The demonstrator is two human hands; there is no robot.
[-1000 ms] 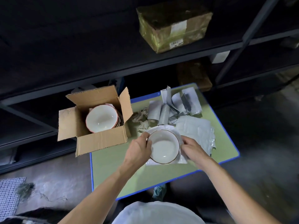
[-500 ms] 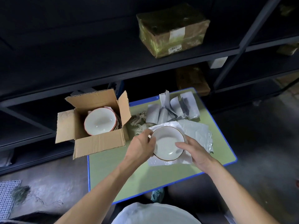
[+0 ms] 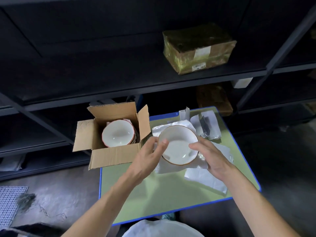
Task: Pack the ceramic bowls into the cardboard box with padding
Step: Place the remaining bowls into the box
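Ceramic chips easily: your left hand (image 3: 147,158) and right hand (image 3: 213,159) pinch the tilted bowl (image 3: 177,147) by opposite rims, above the padding sheet (image 3: 168,168). Wrap it first, then lower it gently into the cardboard box (image 3: 112,156) beside your left hand.

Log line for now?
left hand, right hand: hold brown-rimmed bowl | below: padding sheets | cardboard box: open, pink-rimmed bowl inside
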